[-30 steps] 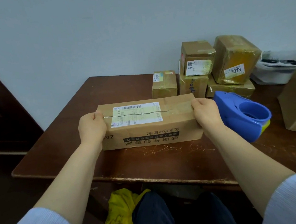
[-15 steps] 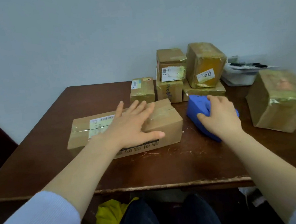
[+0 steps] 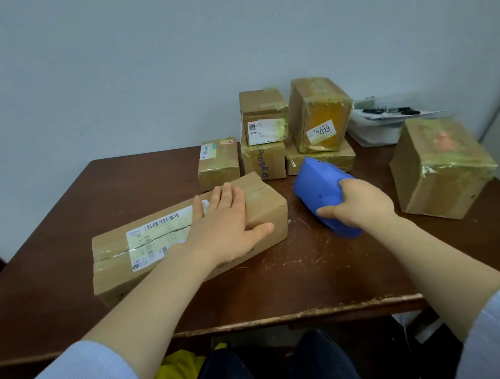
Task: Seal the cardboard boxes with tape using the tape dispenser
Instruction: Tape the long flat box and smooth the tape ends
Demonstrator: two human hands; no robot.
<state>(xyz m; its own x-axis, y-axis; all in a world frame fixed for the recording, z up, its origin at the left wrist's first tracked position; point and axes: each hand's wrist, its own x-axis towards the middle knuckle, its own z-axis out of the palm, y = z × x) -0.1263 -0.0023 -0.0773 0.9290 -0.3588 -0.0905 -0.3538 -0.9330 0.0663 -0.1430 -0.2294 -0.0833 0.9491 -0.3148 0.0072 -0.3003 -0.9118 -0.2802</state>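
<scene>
The long box point(image 3: 121, 264) has swung since a moment ago, so its right end now points away from the person. The left hand point(image 3: 224, 223), which earlier held the box's left end, now lies on top of it. The right hand point(image 3: 361, 205) has gone from the box's other end to the tape dispenser point(image 3: 316, 185).

The brown surface point(image 3: 118, 184) carries everything, and it is scratched between the two hands. The long box lies on it at a slant under the left hand. That hand is flat, fingers straight and close together, with the thumb spread over the box's near top edge. A white shipping label point(image 3: 155, 236) runs along the top of the box to the left of that hand, split by the flap seam, and shiny tape crosses the far left end.

A large box point(image 3: 439, 181) wrapped in glossy tape stands to the right of the right hand, apart from it. Beyond both hands, a stack of small boxes point(image 3: 318, 114) sits against the wall, one of them marked 2013. A white bag point(image 3: 375, 133) lies beyond the large box.

The blue tape dispenser sits just right of the long box, not touching it. The right hand is curled round its near end, with the thumb on the left side. I cannot tell whether it rests on the surface or is raised.
</scene>
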